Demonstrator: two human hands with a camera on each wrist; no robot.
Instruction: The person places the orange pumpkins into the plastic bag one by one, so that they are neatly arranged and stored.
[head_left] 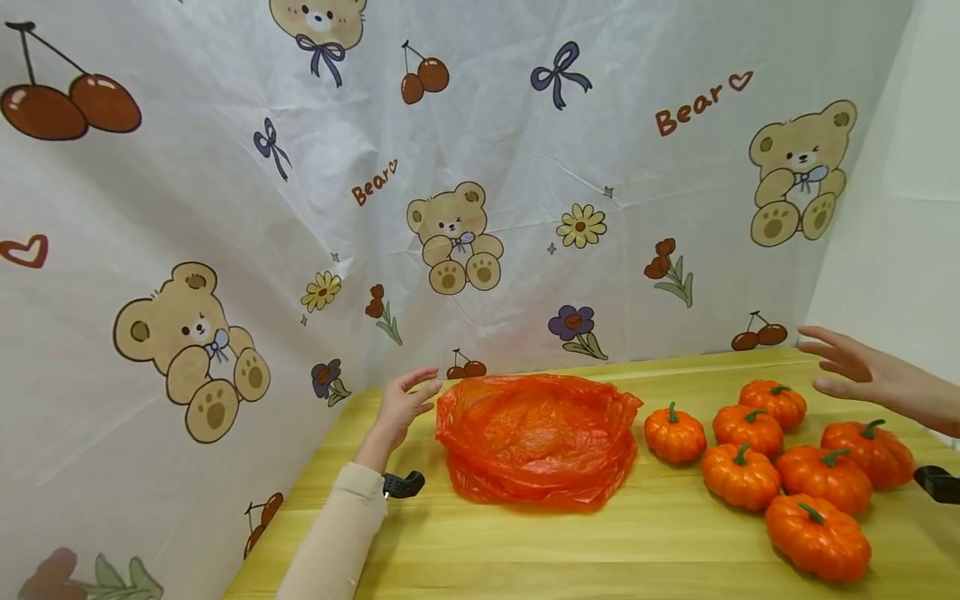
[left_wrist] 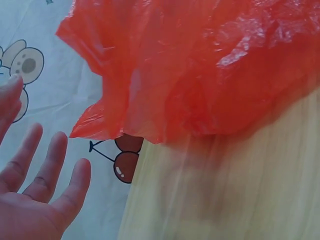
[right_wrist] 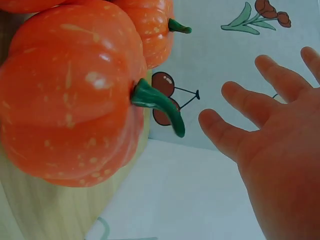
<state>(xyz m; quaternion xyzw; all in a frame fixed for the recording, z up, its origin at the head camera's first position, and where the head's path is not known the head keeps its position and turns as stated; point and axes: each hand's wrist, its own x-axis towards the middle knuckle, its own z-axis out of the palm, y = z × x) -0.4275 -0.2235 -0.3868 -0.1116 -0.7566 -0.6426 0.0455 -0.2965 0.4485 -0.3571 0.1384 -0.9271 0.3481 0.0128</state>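
Observation:
An orange-red plastic bag [head_left: 540, 442] lies spread on the table with its mouth gaping upward. Just left of it my left hand [head_left: 400, 410] hovers, fingers loosely bent and apart from the film; the left wrist view shows those fingers [left_wrist: 52, 165] spread beside the bag's edge [left_wrist: 165, 75]. On the right, several small orange pumpkins with green stems, one of them a pumpkin [head_left: 817, 537] at the front, sit grouped together. My right hand [head_left: 862, 371] is held above and behind the group, holding nothing. In the right wrist view a large-looking pumpkin [right_wrist: 75, 95] is near that hand [right_wrist: 280, 130].
The light wooden table [head_left: 525, 558] meets a white cloth backdrop [head_left: 510, 150] printed with bears, bows, cherries and flowers. A plain white wall [head_left: 900, 250] stands at the right. Dark wrist straps or mounts, such as the left mount [head_left: 403, 484], are on both wrists.

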